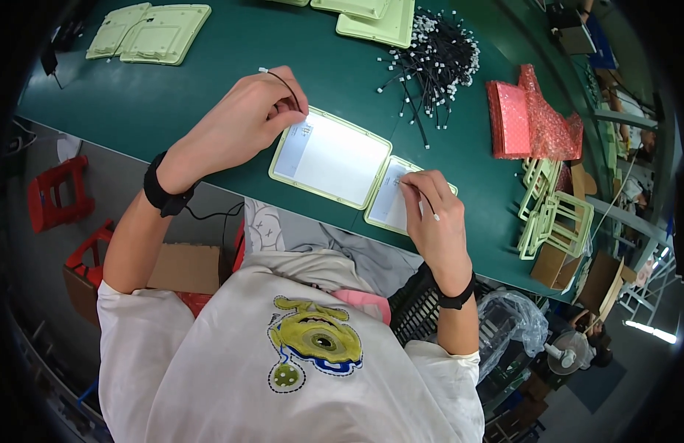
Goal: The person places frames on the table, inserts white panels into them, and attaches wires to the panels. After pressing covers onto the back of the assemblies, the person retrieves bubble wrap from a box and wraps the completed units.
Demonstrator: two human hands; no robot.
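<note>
At the upper-left corner of the larger white-faced rectangular panel with a pale-green frame, I saw the left hand angled down from a black-banded wrist, thumb and index finger pinching a thin black cable with a white plug. Over the smaller white-faced panel with a matching frame, just beside it, the right hand curled inward, fingertips closed on a second thin black cable. Both panels lay on the dark green tabletop, near its slanting front edge, closest under the smaller one. Green surface stretched between the larger panel and the heap of black cables; red bubble-wrap packaging lay well right of my view's middle.
</note>
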